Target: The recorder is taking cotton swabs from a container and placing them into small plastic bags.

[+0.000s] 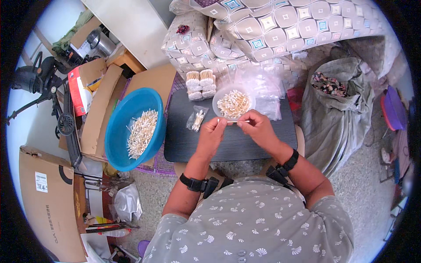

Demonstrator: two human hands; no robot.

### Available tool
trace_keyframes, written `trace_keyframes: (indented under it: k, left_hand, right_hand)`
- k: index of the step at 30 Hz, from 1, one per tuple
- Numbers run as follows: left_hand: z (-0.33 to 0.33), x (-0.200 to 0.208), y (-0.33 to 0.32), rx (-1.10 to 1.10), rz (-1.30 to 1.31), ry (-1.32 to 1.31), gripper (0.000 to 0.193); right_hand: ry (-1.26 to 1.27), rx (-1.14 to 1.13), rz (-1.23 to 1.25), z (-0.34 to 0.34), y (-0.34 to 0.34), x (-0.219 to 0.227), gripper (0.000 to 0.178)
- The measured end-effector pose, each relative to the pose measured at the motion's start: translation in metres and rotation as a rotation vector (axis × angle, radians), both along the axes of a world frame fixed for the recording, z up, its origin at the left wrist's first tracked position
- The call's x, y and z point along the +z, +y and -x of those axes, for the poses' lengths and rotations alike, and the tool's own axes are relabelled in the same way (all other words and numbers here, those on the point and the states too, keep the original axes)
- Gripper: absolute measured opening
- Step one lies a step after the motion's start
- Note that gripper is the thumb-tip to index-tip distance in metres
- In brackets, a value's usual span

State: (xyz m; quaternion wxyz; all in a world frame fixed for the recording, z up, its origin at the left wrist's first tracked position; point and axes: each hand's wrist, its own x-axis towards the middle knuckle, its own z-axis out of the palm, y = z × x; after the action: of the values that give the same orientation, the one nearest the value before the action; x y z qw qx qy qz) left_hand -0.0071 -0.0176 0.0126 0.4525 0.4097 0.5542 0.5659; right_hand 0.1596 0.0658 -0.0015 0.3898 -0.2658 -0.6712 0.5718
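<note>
A cotton swab (pixel 232 121) lies level between my two hands, one end at each. My left hand (pixel 212 136) pinches it near its left end, and my right hand (pixel 261 130) pinches it toward the right. Just beyond my fingers stands a white bowl (pixel 215 105) heaped with loose cotton swabs (pixel 234 103). Left of my left hand lies a clear plastic bag (pixel 192 117) with several swabs inside. Bundled cotton swabs (pixel 201 83) are stacked at the far left of the dark table (pixel 184 144). Clear plastic bags (pixel 263 83) are piled behind and right of the bowl.
A large blue basin (pixel 115 144) of loose swabs stands left of the table, against cardboard boxes (pixel 101 114). A patterned sofa (pixel 285 30) lies beyond the table. On the right is a grey cloth sack (pixel 333 118). A big cardboard box (pixel 48 193) stands at lower left.
</note>
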Motion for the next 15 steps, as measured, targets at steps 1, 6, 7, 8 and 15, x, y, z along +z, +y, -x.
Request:
trace_keyframes:
  k: [1,6,7,8,15]
  left_hand:
    - [0.000,-0.001,0.000,-0.018,0.019,0.045,0.024]
    - [-0.006,-0.011,-0.001,-0.107,0.034,0.040,0.013]
    - [-0.007,-0.012,-0.001,-0.134,0.034,-0.027,0.010]
    - [-0.008,-0.014,-0.001,-0.133,0.033,-0.028,0.010]
    - [-0.005,-0.008,-0.004,-0.065,-0.010,-0.136,0.013]
  right_hand:
    - [0.024,-0.013,0.005,0.000,0.000,0.001,0.012]
    - [0.077,0.048,0.057,0.001,0.000,0.002,0.011]
    - [0.101,0.083,0.054,0.003,-0.001,0.001,0.011]
    - [0.101,0.083,0.053,0.004,-0.002,0.001,0.011]
    - [0.006,0.082,-0.055,0.005,-0.005,0.001,0.014]
